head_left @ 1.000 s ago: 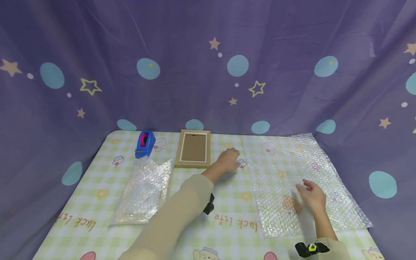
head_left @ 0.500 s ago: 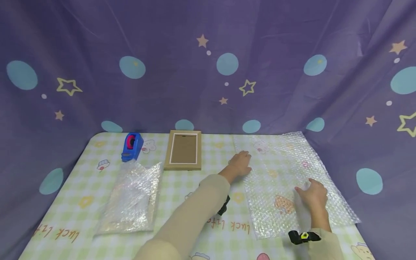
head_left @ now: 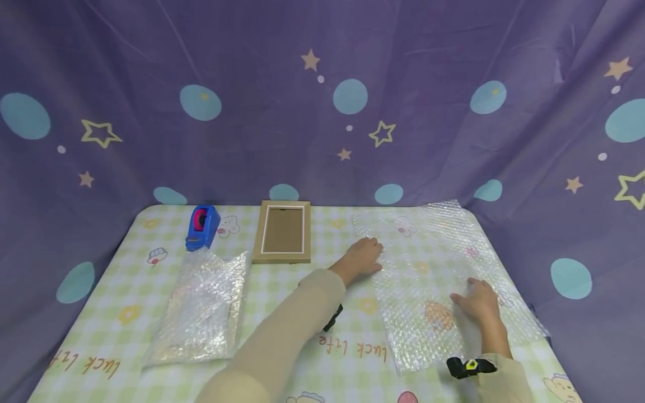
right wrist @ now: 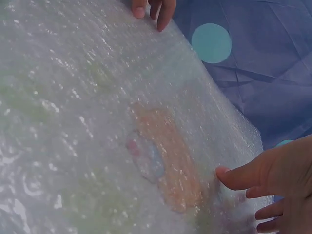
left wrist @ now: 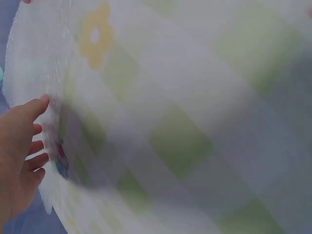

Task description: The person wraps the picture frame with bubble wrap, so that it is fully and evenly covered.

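A clear sheet of bubble wrap point(head_left: 410, 294) lies spread on the right half of the table. My left hand point(head_left: 361, 257) rests on its left edge. In the left wrist view, the left hand's point(left wrist: 18, 156) thumb stands apart from the loosely bent fingers, with no pinch visible. Over the wrap's right part, my right hand point(head_left: 481, 302) touches the sheet with thumb and fingers spread. The right wrist view shows this hand point(right wrist: 280, 183) near the sheet's edge, its thumb tip against the plastic; the lower fingers are partly cut off.
A wooden picture frame point(head_left: 283, 230) lies back side up at the table's rear. To its left stands a blue tape dispenser point(head_left: 202, 226). A bubble-wrapped flat package point(head_left: 201, 313) lies at the left front. Behind the checked tablecloth point(head_left: 136, 280) hangs a purple curtain point(head_left: 252, 151).
My left hand has reached right onto the wrap's edge, then moved slightly back left. The bubble wrap has shifted a little left. My right hand has lowered onto the sheet.
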Motion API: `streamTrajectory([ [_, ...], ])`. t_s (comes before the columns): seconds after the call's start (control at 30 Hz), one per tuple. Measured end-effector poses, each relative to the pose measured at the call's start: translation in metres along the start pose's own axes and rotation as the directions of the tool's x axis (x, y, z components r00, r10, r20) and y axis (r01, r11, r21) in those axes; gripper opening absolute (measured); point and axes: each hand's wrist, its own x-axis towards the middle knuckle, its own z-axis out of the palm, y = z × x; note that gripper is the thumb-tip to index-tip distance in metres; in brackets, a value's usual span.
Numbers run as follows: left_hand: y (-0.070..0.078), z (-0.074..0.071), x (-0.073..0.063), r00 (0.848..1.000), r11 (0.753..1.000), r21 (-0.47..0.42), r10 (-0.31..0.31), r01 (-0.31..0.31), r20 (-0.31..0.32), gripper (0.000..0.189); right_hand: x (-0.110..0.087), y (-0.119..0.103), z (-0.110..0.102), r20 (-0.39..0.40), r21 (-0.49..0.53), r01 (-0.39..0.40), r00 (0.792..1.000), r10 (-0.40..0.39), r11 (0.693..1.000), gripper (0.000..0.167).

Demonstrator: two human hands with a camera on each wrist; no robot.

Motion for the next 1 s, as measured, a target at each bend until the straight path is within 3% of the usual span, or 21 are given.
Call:
streamTrajectory([
  [0.1, -0.009, 0.0, -0.011, 1.0, 1.0, -0.01, -0.02, 0.02, -0.005, 0.056, 0.005, -0.007, 0.006, 0.001, -0.005, 0.033, 0.999, -0.033, 0.999, 0.069],
  [0.27, -0.024, 0.003, -0.03, 0.996, 0.991, -0.101, -0.085, 0.083, -0.018, 0.056, 0.013, -0.023, 0.012, -0.005, 0.003, 0.087, 0.996, -0.087, 0.996, 0.067],
  [0.5, -0.037, 0.013, -0.05, 0.985, 0.981, -0.112, -0.165, 0.158, -0.054, 0.06, 0.025, -0.042, 0.021, -0.009, 0.037, 0.142, 0.99, -0.141, 0.989, 0.067],
  [0.7, -0.033, 0.019, -0.06, 0.964, 0.966, -0.127, -0.24, 0.225, -0.113, 0.059, 0.027, -0.055, 0.029, -0.058, 0.045, 0.161, 0.986, -0.158, 0.986, 0.062],
  [0.87, -0.026, 0.019, -0.061, 0.949, 0.951, -0.149, -0.29, 0.271, -0.123, 0.058, 0.017, -0.061, 0.036, -0.044, 0.067, 0.173, 0.984, -0.17, 0.983, 0.062],
  [1.0, -0.031, 0.018, -0.064, 0.95, 0.955, -0.153, -0.275, 0.254, -0.144, 0.057, 0.011, -0.064, 0.036, -0.032, 0.062, 0.199, 0.98, -0.197, 0.978, 0.063],
])
